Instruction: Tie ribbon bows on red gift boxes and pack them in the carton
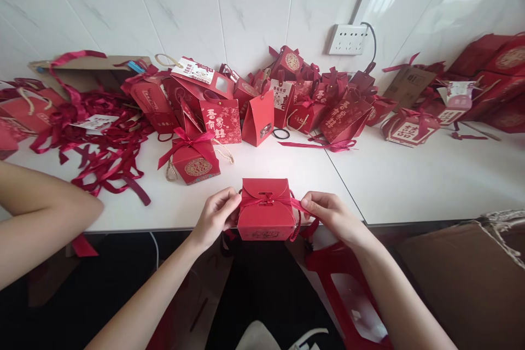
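Near the centre of the frame, at the table's (287, 170) front edge, sits one red box (266, 220), long axis left to right, printed side facing the wearer. Of two hands, the left hand (216, 212) and right hand (328, 212) each pinch one end of its ribbon (296, 204). Just upper left stands one bowed box (196, 166); one arm (51, 216), another person's, blocks the table's left.

The tabletop (262, 164) carries a bow-tied gift box (197, 167), tangled ribbons (110, 145) to its left, a black ring (281, 138) to its right.
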Demonstrator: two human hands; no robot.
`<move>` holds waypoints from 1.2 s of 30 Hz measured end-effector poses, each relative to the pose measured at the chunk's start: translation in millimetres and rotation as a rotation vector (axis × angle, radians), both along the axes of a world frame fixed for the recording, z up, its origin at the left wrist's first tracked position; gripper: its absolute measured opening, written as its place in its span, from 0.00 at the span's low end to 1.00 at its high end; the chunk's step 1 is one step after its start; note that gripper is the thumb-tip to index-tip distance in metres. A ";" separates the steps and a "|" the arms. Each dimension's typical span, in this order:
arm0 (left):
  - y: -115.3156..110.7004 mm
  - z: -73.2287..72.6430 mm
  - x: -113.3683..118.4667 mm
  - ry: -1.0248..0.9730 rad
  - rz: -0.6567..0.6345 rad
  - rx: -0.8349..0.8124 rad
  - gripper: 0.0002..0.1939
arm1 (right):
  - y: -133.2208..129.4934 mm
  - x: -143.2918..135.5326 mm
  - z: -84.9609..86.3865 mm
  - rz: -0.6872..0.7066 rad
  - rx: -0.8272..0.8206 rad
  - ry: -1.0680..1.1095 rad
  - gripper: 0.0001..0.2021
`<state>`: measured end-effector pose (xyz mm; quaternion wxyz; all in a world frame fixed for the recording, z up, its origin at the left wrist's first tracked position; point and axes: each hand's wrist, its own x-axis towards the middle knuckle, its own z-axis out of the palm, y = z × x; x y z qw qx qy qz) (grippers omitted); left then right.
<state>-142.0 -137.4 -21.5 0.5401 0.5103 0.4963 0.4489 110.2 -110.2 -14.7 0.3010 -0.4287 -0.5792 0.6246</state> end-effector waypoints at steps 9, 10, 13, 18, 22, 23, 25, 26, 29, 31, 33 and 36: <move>8.3 9.2 -11.3 0.015 -0.150 0.019 0.19 | 9.4 13.4 12.4 0.143 0.012 -0.076 0.19; 9.1 13.7 -12.4 0.016 -0.151 0.027 0.18 | 9.5 13.3 17.4 0.148 0.030 -0.054 0.18; 11.1 28.5 -14.6 0.059 -0.136 0.044 0.15 | 7.5 6.7 34.2 0.138 0.128 0.063 0.15; 10.5 53.0 -14.8 0.242 -0.146 0.105 0.06 | 3.8 -20.9 51.1 0.147 0.259 0.188 0.07; 4.1 71.3 -15.5 0.499 -0.232 0.152 0.10 | 5.3 -42.2 48.3 0.094 0.342 0.150 0.11; 2.4 74.7 -15.6 0.573 -0.243 0.169 0.10 | 5.8 -46.0 46.0 0.056 0.386 0.131 0.11; -0.2 79.2 -15.4 0.717 -0.244 0.215 0.12 | 6.5 -52.0 41.0 -0.016 0.476 0.097 0.11; -1.0 80.4 -15.1 0.781 -0.239 0.247 0.13 | 6.5 -54.2 38.6 -0.042 0.511 0.088 0.10; -1.8 82.2 -13.3 0.924 -0.233 0.365 0.12 | 5.8 -58.7 33.7 -0.086 0.587 0.063 0.09; -2.1 84.6 -11.7 0.996 -0.241 0.432 0.13 | 5.0 -61.1 32.8 -0.099 0.618 0.037 0.10; -2.7 88.8 -10.0 1.063 -0.259 0.464 0.16 | 4.3 -63.6 33.3 -0.106 0.642 0.004 0.10; -3.3 96.6 -7.4 1.149 -0.278 0.481 0.18 | 3.9 -67.7 34.6 -0.106 0.677 -0.051 0.11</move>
